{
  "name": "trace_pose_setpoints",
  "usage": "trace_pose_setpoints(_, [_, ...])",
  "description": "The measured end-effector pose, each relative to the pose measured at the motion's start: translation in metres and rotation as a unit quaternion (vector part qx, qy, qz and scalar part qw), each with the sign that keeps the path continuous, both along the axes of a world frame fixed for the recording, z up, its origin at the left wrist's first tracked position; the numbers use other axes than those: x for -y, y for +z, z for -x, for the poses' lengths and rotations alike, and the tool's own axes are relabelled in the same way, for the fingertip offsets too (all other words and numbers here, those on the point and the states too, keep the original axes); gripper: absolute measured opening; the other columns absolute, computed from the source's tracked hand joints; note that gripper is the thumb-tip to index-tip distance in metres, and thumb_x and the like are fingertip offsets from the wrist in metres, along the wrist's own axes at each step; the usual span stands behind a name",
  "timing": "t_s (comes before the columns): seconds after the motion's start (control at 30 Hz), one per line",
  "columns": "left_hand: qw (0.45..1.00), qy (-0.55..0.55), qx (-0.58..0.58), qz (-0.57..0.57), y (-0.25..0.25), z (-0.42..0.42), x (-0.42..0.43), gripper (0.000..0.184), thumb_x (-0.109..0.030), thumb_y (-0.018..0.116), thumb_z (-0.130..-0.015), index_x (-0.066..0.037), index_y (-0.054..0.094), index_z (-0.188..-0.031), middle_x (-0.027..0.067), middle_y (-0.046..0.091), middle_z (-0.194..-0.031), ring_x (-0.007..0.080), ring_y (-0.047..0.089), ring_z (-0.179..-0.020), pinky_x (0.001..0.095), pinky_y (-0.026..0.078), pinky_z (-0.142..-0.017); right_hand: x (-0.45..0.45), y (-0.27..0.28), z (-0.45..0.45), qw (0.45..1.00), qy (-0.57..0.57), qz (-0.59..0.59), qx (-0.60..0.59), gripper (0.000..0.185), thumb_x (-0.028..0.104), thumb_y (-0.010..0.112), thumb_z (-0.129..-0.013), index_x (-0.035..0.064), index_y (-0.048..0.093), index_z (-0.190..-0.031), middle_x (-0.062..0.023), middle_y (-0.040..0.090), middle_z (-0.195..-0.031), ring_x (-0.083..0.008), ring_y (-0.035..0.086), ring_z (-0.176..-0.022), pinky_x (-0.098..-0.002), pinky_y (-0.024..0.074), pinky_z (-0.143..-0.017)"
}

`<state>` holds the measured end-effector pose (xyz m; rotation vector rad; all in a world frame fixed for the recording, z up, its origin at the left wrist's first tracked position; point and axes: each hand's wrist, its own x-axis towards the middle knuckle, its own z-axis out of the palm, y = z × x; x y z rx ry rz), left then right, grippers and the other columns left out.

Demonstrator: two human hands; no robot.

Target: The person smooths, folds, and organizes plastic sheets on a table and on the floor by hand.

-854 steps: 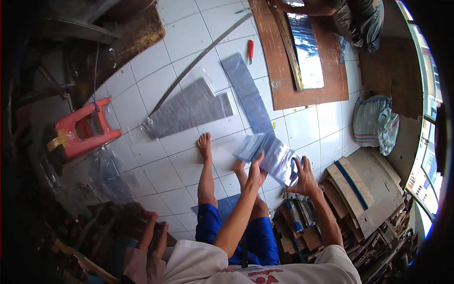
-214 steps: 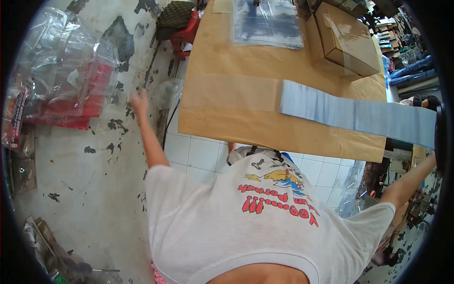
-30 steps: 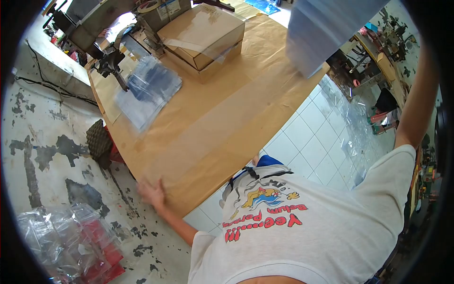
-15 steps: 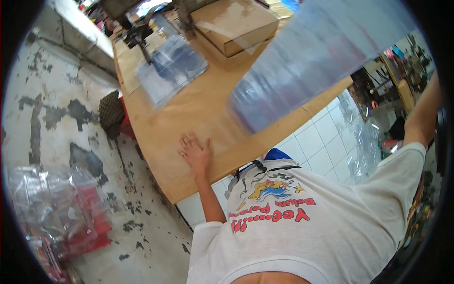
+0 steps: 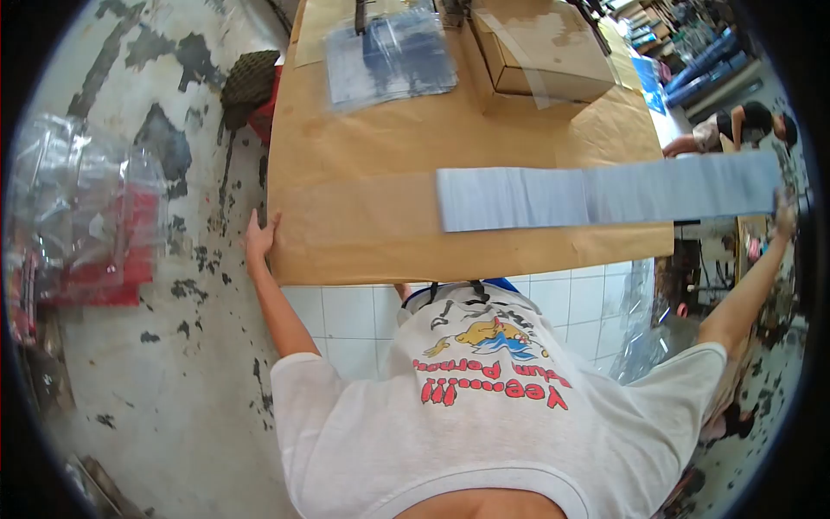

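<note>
A long strip of bluish translucent plastic film (image 5: 536, 197) stretches across the table and past its right edge. My right hand (image 5: 784, 214), far out at the right with the arm extended, grips the strip's far end; its fingers are small and blurred. At the table's left edge rests my left hand (image 5: 261, 233), with thumb and fingers apart and nothing held. Between that hand and the bluish part, a faint clear band of film (image 5: 363, 206) seems to lie flat on the brown-covered table (image 5: 467, 255).
A stack of clear plastic sheets (image 5: 393, 60) and a taped cardboard box (image 5: 545, 56) sit on the table's far side. Transparent plastic bags (image 5: 95, 203) hang by the left wall. Another person (image 5: 745, 123) bends over at the right, beyond the table.
The view has turned and the table looks level. The strip has swung from a raised, slanting position to nearly horizontal. My left hand has moved from the tabletop to its left edge.
</note>
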<state>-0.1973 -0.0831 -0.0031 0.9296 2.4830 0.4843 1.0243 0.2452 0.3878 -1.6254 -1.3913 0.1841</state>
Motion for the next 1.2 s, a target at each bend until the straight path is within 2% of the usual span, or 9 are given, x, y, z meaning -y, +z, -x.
trace_pose_setpoints(0.2, [0.995, 0.083, -0.001, -0.058, -0.02, -0.033, -0.006, 0.081, -0.063, 0.062, -0.08, -0.002, 0.051, -0.133, 0.0202, 0.06, -0.125, 0.0365, 0.055, -0.118, 0.0416, 0.042, -0.099, -0.034, -0.166, 0.048, 0.97, -0.211, 0.08, -0.092, 0.061, 0.027, 0.077, -0.078, 0.0104, 0.055, -0.132, -0.0091, 0.066, -0.114, -0.0196, 0.064, -0.096, -0.0357, 0.0505, -0.084])
trace_pose_setpoints(0.3, [0.987, 0.11, -0.041, -0.106, -0.019, -0.044, 0.0, 0.074, -0.061, 0.058, -0.085, -0.002, 0.054, -0.129, 0.0208, 0.061, -0.124, 0.0381, 0.055, -0.117, 0.0433, 0.042, -0.098, -0.037, -0.207, 0.028, 0.864, -0.442, 0.183, 0.156, 0.048, 0.024, 0.073, -0.071, 0.0128, 0.068, -0.117, -0.0136, 0.069, -0.111, -0.0258, 0.067, -0.098, -0.0388, 0.0517, -0.087])
trace_pose_setpoints(0.5, [0.98, 0.111, -0.097, -0.131, -0.042, -0.054, 0.003, 0.067, -0.061, 0.044, -0.093, -0.002, 0.057, -0.122, 0.0218, 0.064, -0.113, 0.0403, 0.057, -0.108, 0.0448, 0.044, -0.09, -0.064, -0.347, 0.18, 0.936, 0.043, -0.196, 0.288, 0.024, 0.022, 0.059, -0.087, 0.0032, 0.07, -0.095, -0.0125, 0.067, -0.08, -0.0282, 0.062, -0.073, -0.0373, 0.051, -0.067])
trace_pose_setpoints(0.57, [0.983, 0.111, -0.076, -0.126, -0.037, -0.052, 0.002, 0.069, -0.062, 0.043, -0.092, -0.001, 0.057, -0.121, 0.0231, 0.063, -0.112, 0.0409, 0.058, -0.106, 0.0456, 0.044, -0.087, 0.036, -0.32, 0.407, 0.984, -0.042, 0.159, 0.064, 0.03, 0.026, 0.053, -0.095, -0.0004, 0.066, -0.093, -0.0197, 0.065, -0.083, -0.0315, 0.062, -0.073, -0.0401, 0.0492, -0.063])
trace_pose_setpoints(0.67, [0.981, 0.115, -0.092, -0.127, -0.043, -0.051, 0.005, 0.069, -0.063, 0.044, -0.092, 0.0, 0.058, -0.118, 0.0242, 0.064, -0.107, 0.042, 0.058, -0.101, 0.0466, 0.045, -0.084, 0.126, -0.379, 0.604, 0.989, 0.068, 0.132, -0.006, 0.05, 0.033, 0.07, -0.079, 0.0016, 0.058, -0.116, -0.024, 0.062, -0.109, -0.0403, 0.058, -0.106, -0.0518, 0.0449, -0.09])
trace_pose_setpoints(0.7, [0.979, 0.115, -0.106, -0.132, -0.045, -0.047, 0.002, 0.07, -0.063, 0.044, -0.092, 0.0, 0.059, -0.116, 0.0244, 0.064, -0.105, 0.0423, 0.058, -0.099, 0.0469, 0.045, -0.083, 0.157, -0.394, 0.657, 0.97, 0.106, 0.187, 0.109, 0.064, 0.042, 0.069, -0.078, 0.005, 0.053, -0.129, -0.024, 0.045, -0.138, -0.0434, 0.036, -0.133, -0.0641, 0.0242, -0.106])
trace_pose_setpoints(0.73, [0.979, 0.117, -0.097, -0.134, -0.041, -0.047, -0.002, 0.068, -0.062, 0.044, -0.092, 0.0, 0.06, -0.113, 0.0241, 0.065, -0.103, 0.0424, 0.059, -0.096, 0.0472, 0.045, -0.081, 0.194, -0.384, 0.702, 0.953, 0.136, 0.173, 0.207, 0.078, 0.05, 0.068, -0.077, 0.0064, 0.046, -0.138, -0.0284, 0.024, -0.151, -0.0488, 0.014, -0.141, -0.0749, 0.0042, -0.104])
trace_pose_setpoints(0.9, [0.971, 0.095, -0.104, -0.193, -0.041, -0.047, 0.001, 0.059, -0.054, 0.046, -0.095, 0.001, 0.064, -0.097, 0.0225, 0.066, -0.089, 0.0416, 0.06, -0.082, 0.0474, 0.045, -0.072, 0.238, -0.365, 0.769, 0.907, 0.214, 0.25, 0.261, 0.098, 0.056, 0.061, -0.079, 0.0009, 0.02, -0.149, -0.0262, 0.004, -0.157, -0.052, -0.003, -0.142, -0.0805, -0.0032, -0.098])
trace_pose_setpoints(1.2, [0.962, 0.073, -0.206, -0.165, -0.016, -0.053, -0.001, 0.036, -0.04, 0.048, -0.096, -0.011, 0.068, -0.091, 0.0182, 0.068, -0.08, 0.0421, 0.062, -0.073, 0.0512, 0.045, -0.061, 0.192, -0.319, 0.722, 0.901, 0.247, 0.295, 0.2, 0.047, 0.019, 0.061, -0.081, 0.0007, 0.053, -0.123, -0.0245, 0.06, -0.118, -0.0401, 0.059, -0.107, -0.0519, 0.0491, -0.087])
